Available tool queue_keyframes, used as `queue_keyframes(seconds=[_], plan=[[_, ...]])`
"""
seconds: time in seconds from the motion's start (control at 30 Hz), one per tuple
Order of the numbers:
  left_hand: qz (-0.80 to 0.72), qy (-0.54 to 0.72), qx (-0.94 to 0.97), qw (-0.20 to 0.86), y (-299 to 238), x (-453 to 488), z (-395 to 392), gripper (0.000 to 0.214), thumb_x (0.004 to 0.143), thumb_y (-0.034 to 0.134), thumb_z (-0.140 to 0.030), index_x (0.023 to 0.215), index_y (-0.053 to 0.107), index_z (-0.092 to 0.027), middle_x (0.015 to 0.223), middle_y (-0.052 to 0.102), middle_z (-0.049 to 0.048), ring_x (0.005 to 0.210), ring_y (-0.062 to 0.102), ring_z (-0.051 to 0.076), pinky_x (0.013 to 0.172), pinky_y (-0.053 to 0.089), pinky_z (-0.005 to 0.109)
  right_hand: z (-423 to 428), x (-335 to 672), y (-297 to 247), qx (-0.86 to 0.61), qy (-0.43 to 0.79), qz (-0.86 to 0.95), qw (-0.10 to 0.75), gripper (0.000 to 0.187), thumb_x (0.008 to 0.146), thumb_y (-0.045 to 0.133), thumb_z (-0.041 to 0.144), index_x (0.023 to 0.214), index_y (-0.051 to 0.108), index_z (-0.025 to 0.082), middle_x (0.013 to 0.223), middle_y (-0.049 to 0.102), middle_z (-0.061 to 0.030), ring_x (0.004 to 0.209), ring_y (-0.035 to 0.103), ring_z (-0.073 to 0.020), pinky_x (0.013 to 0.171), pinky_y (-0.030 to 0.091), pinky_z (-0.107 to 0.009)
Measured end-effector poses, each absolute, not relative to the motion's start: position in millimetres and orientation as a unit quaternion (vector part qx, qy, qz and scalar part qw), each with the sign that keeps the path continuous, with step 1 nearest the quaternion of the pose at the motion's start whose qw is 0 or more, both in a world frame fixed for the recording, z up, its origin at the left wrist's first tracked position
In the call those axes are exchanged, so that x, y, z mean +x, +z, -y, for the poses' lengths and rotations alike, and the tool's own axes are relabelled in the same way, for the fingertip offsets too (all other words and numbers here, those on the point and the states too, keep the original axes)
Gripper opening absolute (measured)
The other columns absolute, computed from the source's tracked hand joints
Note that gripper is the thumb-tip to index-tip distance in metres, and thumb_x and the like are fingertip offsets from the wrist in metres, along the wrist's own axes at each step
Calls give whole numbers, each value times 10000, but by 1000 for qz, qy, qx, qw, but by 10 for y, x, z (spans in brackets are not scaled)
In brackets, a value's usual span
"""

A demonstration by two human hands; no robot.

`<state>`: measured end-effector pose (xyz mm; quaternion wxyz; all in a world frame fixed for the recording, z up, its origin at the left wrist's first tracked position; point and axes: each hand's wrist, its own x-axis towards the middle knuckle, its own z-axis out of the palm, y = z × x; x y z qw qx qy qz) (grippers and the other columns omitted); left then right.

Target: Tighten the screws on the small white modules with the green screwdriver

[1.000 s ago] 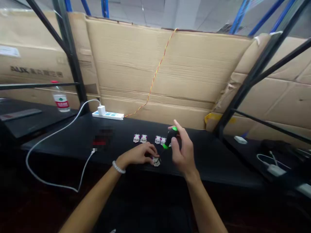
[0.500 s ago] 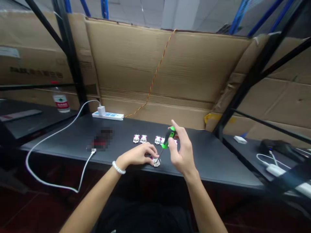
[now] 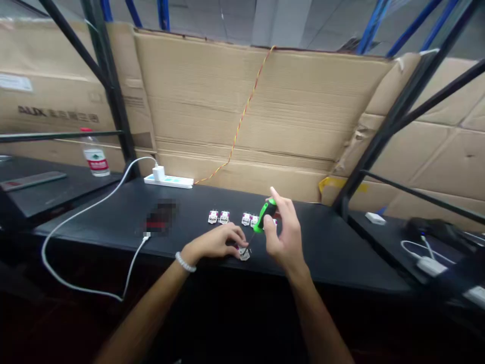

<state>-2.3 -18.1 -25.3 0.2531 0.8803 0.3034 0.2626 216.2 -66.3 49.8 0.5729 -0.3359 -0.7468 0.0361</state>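
My right hand (image 3: 283, 232) grips a green and black screwdriver (image 3: 265, 215) with thumb and fingers. Its thin shaft slants down to the left, and the tip meets a small white part (image 3: 245, 256) near the table's front edge. From the left, the fingers of my left hand (image 3: 220, 241) pinch this same part against the black table top. Behind my hands stand similar small white and purple parts: a pair (image 3: 219, 217) to the left, and more (image 3: 248, 219) partly hidden by the screwdriver and my right hand.
A white power strip (image 3: 176, 182) with a plugged-in charger (image 3: 158, 173) lies at the back left. Its white cable (image 3: 71, 215) loops over the front edge to a blurred dark object (image 3: 161, 217). A bottle (image 3: 95, 156) stands farther left. Cardboard (image 3: 242, 111) walls the back.
The screwdriver handle has turned slightly in my right hand, showing more of its green side. My left hand stays on the small white part. The picture has become brighter.
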Motion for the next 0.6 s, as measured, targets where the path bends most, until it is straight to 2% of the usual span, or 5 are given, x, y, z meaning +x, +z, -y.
queue_keyframes(seconds=[0.17, 0.27, 0.47, 0.53, 0.6], plan=[[-304, 258, 883, 250, -254, -26, 180, 211, 845, 906, -313, 1035, 861, -233, 1126, 773, 66, 1060, 681, 243, 1017, 493, 363, 630, 2124, 487, -357, 1, 728, 585, 547, 935, 708, 285, 1472, 612, 246, 1173, 575, -101, 980, 630, -230, 816, 608, -386], [-303, 257, 882, 251, -255, -24, 176, 205, 854, 898, -311, 1038, 861, -229, 1131, 771, 69, 1054, 682, 239, 1015, 493, 364, 606, 2125, 461, -361, -12, 722, 590, 548, 949, 681, 265, 1491, 607, 248, 1159, 533, -100, 1008, 621, -237, 882, 612, -427], [-301, 262, 880, 256, -264, -13, 169, 245, 820, 927, -279, 1050, 860, -226, 1129, 770, 70, 1062, 692, 242, 1009, 499, 352, 592, 2169, 419, -337, 45, 744, 576, 664, 1017, 518, 211, 1662, 378, 285, 1278, 623, -124, 1141, 657, -268, 1009, 588, -495], [-303, 262, 880, 255, -262, -8, 171, 237, 818, 927, -268, 1042, 861, -228, 1126, 773, 66, 1054, 693, 239, 1006, 497, 348, 597, 2172, 423, -323, 62, 752, 571, 659, 1027, 471, 187, 1667, 358, 295, 1344, 638, -126, 1199, 661, -270, 1043, 574, -505], [-305, 262, 880, 253, -259, -6, 173, 235, 819, 928, -271, 1041, 863, -228, 1128, 776, 65, 1053, 693, 239, 1012, 493, 350, 608, 2162, 438, -321, 65, 754, 570, 649, 1016, 506, 192, 1646, 389, 291, 1356, 642, -125, 1205, 666, -269, 1042, 578, -500]])
